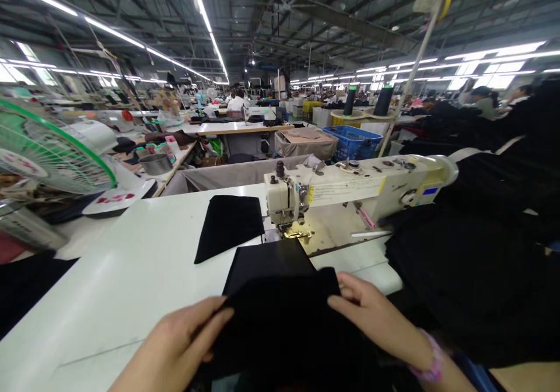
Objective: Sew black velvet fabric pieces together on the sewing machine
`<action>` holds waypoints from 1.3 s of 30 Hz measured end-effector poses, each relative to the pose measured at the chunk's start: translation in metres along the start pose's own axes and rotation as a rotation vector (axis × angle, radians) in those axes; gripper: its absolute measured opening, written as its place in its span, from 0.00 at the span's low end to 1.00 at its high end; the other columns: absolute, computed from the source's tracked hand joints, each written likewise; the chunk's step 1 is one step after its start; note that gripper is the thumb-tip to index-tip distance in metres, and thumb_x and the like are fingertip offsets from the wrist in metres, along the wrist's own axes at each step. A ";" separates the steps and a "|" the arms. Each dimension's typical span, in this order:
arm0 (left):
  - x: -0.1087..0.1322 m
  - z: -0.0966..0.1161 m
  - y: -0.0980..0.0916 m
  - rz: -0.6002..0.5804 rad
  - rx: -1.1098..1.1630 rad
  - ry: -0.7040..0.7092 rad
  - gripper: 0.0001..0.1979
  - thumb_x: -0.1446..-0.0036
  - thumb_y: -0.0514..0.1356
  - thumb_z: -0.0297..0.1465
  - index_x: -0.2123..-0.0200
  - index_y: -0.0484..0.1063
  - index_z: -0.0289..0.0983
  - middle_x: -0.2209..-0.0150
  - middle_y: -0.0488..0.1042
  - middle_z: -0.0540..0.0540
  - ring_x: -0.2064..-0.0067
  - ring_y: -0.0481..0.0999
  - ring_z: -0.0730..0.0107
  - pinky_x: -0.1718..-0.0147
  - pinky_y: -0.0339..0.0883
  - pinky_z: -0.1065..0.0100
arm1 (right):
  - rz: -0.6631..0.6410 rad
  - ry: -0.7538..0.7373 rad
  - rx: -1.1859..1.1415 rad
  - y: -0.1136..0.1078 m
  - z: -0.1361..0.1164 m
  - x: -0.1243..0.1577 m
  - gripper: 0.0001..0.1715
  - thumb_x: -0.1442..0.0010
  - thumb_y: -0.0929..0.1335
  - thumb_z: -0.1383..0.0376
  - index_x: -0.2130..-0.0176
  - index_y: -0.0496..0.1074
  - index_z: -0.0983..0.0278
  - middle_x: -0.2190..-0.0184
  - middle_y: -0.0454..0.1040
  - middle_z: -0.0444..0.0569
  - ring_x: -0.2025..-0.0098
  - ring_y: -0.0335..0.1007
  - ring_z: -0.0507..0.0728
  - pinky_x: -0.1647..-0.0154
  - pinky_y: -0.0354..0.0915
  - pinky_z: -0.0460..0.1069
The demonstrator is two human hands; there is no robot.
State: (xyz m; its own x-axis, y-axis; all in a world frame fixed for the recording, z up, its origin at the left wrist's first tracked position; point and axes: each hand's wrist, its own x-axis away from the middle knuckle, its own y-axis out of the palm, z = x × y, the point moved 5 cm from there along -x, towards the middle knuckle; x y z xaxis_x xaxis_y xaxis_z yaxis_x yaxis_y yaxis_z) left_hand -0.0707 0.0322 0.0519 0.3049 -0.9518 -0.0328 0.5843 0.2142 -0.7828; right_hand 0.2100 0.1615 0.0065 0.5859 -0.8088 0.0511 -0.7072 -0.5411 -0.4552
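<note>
My left hand [179,345] and my right hand [371,316] hold a black cloth piece [280,322] between them, gripping its two sides just in front of the table edge. The cloth's far part lies flat and reaches toward the presser foot [295,234] of an industrial sewing machine [350,191]. A folded black fabric piece [227,226] lies on the white sewing table [109,287], left of the machine head. A pink beaded bracelet [431,366] circles my right wrist.
A large heap of black fabric [472,263] fills the right side. A green-rimmed electric fan [48,147] stands at the left. Behind the machine are thread cones [350,100] and a blue plastic crate [352,141]. Other workers sit at rows of tables beyond.
</note>
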 end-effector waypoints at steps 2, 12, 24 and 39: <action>-0.040 -0.001 0.005 -0.055 -0.173 -0.010 0.16 0.39 0.53 0.44 0.70 0.75 0.42 0.73 0.77 0.48 0.73 0.76 0.62 0.71 0.65 0.67 | 0.146 -0.091 0.089 0.004 0.003 -0.032 0.11 0.37 0.67 0.61 0.70 0.69 0.62 0.78 0.67 0.39 0.73 0.66 0.53 0.72 0.63 0.46; -0.122 -0.031 0.034 0.071 -0.190 -0.065 0.07 0.48 0.58 0.26 0.74 0.63 0.42 0.70 0.69 0.46 0.67 0.72 0.59 0.62 0.64 0.61 | 0.430 -0.191 0.114 0.036 0.012 -0.116 0.06 0.46 0.69 0.71 0.72 0.71 0.60 0.64 0.75 0.52 0.55 0.70 0.65 0.46 0.64 0.61; -0.062 -0.012 0.025 0.221 0.982 -0.183 0.14 0.58 0.71 0.33 0.65 0.79 0.38 0.46 0.76 0.42 0.53 0.78 0.62 0.52 0.69 0.67 | 0.433 0.001 -0.561 0.011 0.022 -0.052 0.25 0.50 0.77 0.53 0.56 0.79 0.63 0.58 0.82 0.52 0.53 0.77 0.62 0.50 0.72 0.53; -0.034 0.002 0.013 0.474 0.995 -0.210 0.13 0.57 0.74 0.42 0.70 0.83 0.40 0.62 0.82 0.45 0.57 0.78 0.60 0.54 0.70 0.66 | 0.665 0.191 -0.777 0.003 0.021 -0.031 0.26 0.67 0.82 0.50 0.68 0.84 0.60 0.57 0.83 0.49 0.47 0.75 0.65 0.53 0.74 0.45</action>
State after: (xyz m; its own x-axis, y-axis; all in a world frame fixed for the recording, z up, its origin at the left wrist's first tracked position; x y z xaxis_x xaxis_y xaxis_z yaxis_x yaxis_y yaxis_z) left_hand -0.0717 0.0681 0.0442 0.7221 -0.6916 -0.0167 0.6875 0.7147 0.1287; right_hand 0.1981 0.1896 -0.0149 -0.0401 -0.9847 0.1699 -0.9643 0.0826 0.2516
